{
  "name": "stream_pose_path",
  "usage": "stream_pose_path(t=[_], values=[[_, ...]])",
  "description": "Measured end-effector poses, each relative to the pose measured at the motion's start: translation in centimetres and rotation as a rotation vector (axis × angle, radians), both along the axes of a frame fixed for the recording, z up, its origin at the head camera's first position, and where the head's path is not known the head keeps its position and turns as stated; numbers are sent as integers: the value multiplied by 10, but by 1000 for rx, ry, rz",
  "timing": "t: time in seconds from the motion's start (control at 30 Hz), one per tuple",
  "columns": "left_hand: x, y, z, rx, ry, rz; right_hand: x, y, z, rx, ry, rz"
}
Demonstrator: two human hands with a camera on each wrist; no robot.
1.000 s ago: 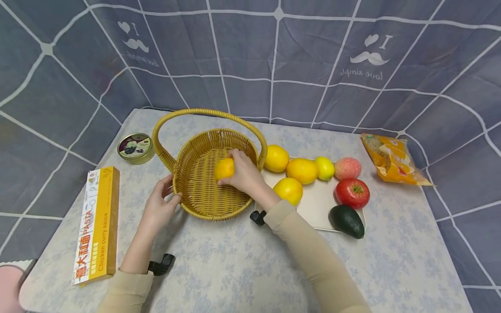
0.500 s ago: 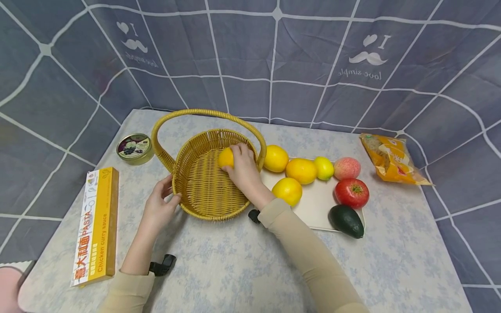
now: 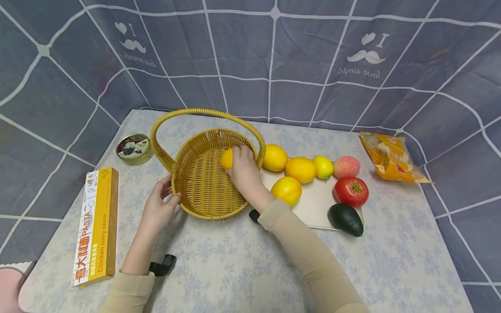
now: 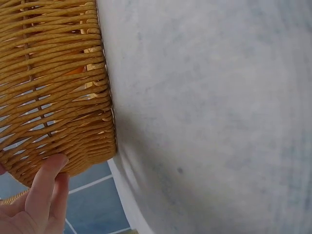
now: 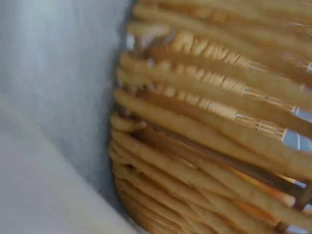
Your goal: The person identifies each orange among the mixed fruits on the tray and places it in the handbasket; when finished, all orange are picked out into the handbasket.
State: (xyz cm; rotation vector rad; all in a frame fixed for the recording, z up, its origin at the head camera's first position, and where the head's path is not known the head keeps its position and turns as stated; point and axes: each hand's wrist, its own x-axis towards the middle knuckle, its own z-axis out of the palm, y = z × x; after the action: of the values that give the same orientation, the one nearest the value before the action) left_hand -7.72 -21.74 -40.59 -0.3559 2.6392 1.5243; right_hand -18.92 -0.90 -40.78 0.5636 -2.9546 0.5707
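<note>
Inside wicker basket (image 3: pixel 207 191), R hand (image 3: pixel 246 174) is gripping yel.-orange fruit (image 3: pixel 227 159); L hand (image 3: pixel 159 208) is holding basket's L side w/ fingers.

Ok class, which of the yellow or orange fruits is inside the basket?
The orange-yellow fruit gripped by the right hand; the others lie outside the basket, to its right.

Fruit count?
8: one fruit in the basket; on or by the tray, four yellow fruits, a peach, a red fruit, an avocado. The right hand may hide more.
</note>
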Motion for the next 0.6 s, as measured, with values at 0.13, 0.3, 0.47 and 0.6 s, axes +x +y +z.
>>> stream_pose_path(t=[0.13, 0.3, 0.47, 0.6], values=[[0, 0, 0, 1, -6, 1, 10, 11, 7, -138, 5, 75], [-2, 0, 0, -8, 4, -7, 35, 43, 20, -382, -4, 177], [-2, -1, 0, -8, 12, -14, 52, 85, 23, -593, -65, 179], [-2, -1, 0, -5, 1, -3, 56, 121, 19, -657, -128, 101]])
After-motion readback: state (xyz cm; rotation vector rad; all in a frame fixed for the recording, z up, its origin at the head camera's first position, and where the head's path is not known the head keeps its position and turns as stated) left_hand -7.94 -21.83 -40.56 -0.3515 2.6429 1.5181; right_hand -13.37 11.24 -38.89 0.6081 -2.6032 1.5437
